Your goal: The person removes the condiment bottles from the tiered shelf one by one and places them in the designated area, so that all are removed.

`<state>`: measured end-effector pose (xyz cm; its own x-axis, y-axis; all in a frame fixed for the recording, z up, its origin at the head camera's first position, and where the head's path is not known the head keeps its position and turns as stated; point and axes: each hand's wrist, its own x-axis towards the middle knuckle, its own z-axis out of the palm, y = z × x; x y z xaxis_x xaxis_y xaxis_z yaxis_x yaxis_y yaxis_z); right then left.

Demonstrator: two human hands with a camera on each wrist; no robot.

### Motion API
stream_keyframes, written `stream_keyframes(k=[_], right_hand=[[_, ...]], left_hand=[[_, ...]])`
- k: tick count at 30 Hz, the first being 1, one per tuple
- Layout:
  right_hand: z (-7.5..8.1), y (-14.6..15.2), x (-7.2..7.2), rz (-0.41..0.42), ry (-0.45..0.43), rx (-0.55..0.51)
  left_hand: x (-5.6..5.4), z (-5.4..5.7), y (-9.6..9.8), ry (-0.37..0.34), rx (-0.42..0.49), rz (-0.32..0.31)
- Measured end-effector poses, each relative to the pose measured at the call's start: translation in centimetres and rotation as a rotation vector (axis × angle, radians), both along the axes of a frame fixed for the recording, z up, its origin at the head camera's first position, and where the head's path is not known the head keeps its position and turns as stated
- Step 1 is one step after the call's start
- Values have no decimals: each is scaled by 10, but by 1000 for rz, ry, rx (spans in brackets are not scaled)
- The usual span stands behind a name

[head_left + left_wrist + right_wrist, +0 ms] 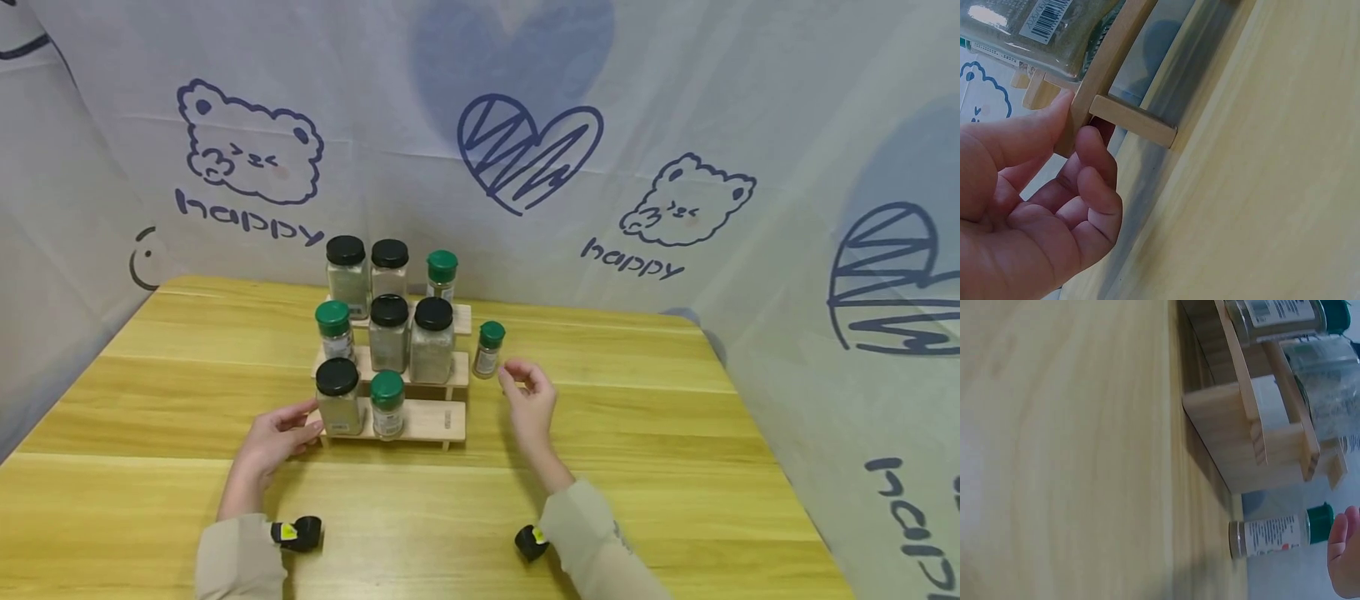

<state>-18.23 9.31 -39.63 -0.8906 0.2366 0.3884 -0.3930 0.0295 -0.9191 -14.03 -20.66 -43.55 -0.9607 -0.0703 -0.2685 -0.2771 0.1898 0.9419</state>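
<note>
A three-tier wooden spice rack point(431, 423) stands on the table, loaded with several jars. My left hand point(273, 446) grips the left end of its lowest shelf; in the left wrist view the thumb lies on top of the wooden shelf end point(1079, 122) and curled fingers sit below. Close by on that shelf is a black-capped jar point(340, 400), beside a green-capped one point(387, 408). Just right of the rack, a small green-capped spice jar point(487, 350) stands upright on the table. My right hand point(532, 408) hovers beside it, fingers loosely bent, nothing held between them.
Black-capped jars point(431, 346) and green-capped ones fill the middle and top tiers. Behind the wooden table point(637, 417) hangs a pale cloth point(420, 192) with printed bears and hearts. A black wrist camera point(303, 533) juts from each sleeve.
</note>
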Motion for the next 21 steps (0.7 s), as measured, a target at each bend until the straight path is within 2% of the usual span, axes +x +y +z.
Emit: stream_keyframes(k=[7,14,17,21], right_hand=[[-6,-9,8,68,8,27],[-25,-15,3,158,17,-12],[-26,-20,5,205,11,-16],[-25,-29,9,278,-40,-27]], left_hand=[[0,-2,-1,-6,5,3],[-1,-3,-1,-11,24,9],[-1,-4,-2,-17,29,8],[-1,-3,-2,-19,41,11]])
